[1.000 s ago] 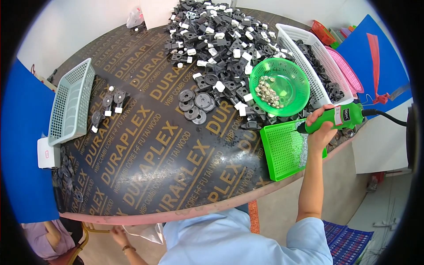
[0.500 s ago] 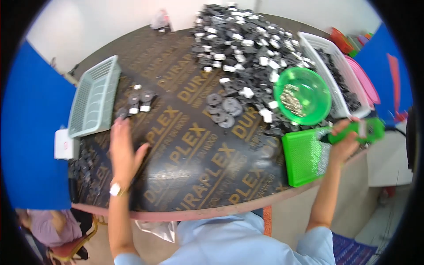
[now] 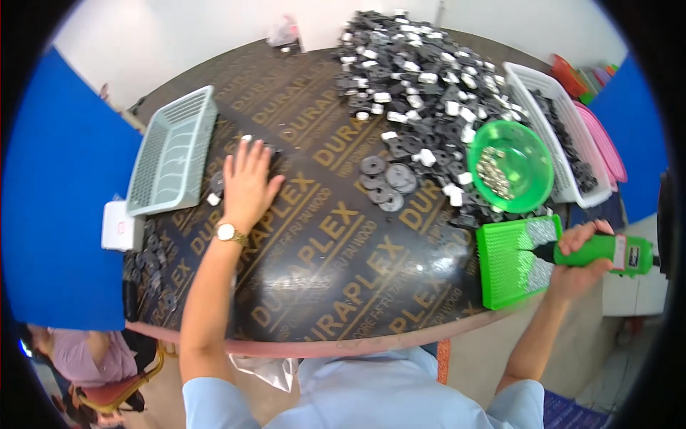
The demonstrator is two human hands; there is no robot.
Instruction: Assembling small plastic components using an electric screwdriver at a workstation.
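My left hand (image 3: 247,187) lies palm down with fingers stretched out, over a small group of black plastic parts with white ends (image 3: 216,184). It covers most of them, so I cannot tell what its palm touches. On the right, my right hand (image 3: 574,277) is wrapped round a green electric screwdriver (image 3: 620,254). The tool's dark tip points left, over a green perforated tray (image 3: 501,259) that has small silvery screws (image 3: 541,232) along its right side.
Grey discs (image 3: 386,181) lie mid-table, before a large heap of black and white parts (image 3: 421,79). A green bowl (image 3: 534,169) of metal pieces and a white basket (image 3: 520,79) stand right. A pale basket (image 3: 169,154) and white box (image 3: 121,227) are left.
My left hand has moved right and farther over the table, onto the black parts. My right hand keeps its grip on the screwdriver above the tray. The whole view has shifted slightly.
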